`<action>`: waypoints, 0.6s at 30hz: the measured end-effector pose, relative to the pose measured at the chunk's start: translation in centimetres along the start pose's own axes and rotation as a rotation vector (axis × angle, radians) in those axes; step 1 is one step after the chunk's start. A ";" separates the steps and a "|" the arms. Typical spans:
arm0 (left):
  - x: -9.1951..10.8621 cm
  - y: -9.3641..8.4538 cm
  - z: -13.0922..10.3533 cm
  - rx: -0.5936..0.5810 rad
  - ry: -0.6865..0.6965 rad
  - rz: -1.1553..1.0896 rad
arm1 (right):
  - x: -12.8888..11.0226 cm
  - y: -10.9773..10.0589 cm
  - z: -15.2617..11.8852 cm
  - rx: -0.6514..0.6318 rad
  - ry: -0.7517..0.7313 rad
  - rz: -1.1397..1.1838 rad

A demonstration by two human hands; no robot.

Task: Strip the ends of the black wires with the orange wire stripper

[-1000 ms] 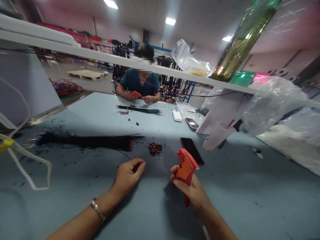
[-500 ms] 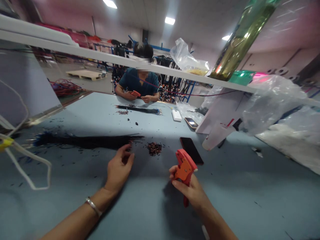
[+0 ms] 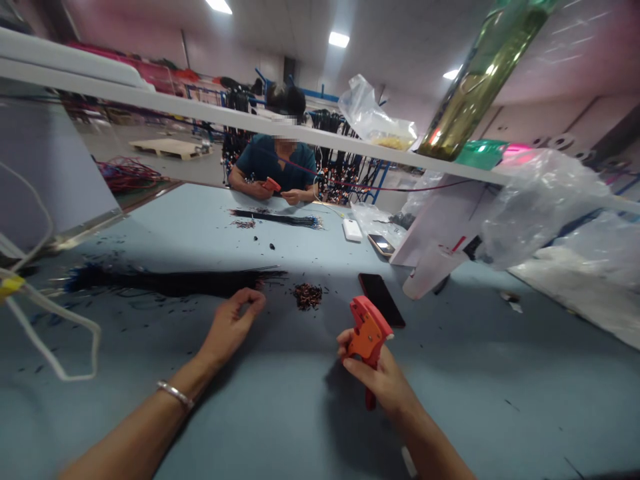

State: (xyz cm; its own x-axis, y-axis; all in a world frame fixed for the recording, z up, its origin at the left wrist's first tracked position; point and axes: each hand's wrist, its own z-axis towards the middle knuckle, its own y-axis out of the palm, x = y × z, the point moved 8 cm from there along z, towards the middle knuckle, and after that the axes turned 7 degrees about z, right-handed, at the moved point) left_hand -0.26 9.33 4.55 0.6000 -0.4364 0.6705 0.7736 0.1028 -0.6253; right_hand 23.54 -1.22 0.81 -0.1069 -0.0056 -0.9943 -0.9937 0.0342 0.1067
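Observation:
My right hand [image 3: 373, 377] is wrapped round the handle of a red and orange wire stripper [image 3: 369, 332], held upright above the table. My left hand [image 3: 233, 327] is at the right end of a long bundle of black wires [image 3: 175, 283], its thumb and forefinger pinched together. Whether a wire is between those fingertips is too small to tell. Blue ends show at the bundle's left, and thin reddish tips fan out on the right. Between my hands, a little farther off, lies a small heap of dark and copper-coloured stripped bits [image 3: 307, 296].
A dark phone [image 3: 381, 300] lies behind the stripper, near a white cup with a red straw [image 3: 434, 270]. Across the table [image 3: 280, 400] a co-worker [image 3: 275, 163] holds a similar red tool by a smaller wire bundle [image 3: 275, 219]. A white shelf [image 3: 220, 119] crosses above; a white cable [image 3: 60, 360] hangs left.
My left thumb and forefinger have closed from a parted curl into a pinch at the bundle's end. The right hand with the wire stripper has hardly moved.

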 end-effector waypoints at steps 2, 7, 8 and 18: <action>0.7 -0.9 0.5 0.011 0.110 0.026 | 0.0 0.1 -0.1 -0.002 -0.003 0.001; 2.4 -0.8 0.4 -0.096 0.328 0.131 | -0.1 0.2 -0.1 -0.020 -0.006 -0.009; 2.3 -0.9 0.4 -0.105 0.311 0.103 | -0.1 0.2 -0.1 -0.022 -0.005 -0.009; 1.5 -0.2 0.5 -0.151 0.289 0.176 | 0.3 -0.1 0.1 -0.009 -0.018 -0.023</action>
State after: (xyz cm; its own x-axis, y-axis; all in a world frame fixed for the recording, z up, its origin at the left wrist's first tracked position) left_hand 0.61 9.07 5.90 0.6218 -0.6607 0.4205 0.6122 0.0752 -0.7871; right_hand 23.57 -1.17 0.49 -0.0834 0.0115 -0.9964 -0.9962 0.0251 0.0837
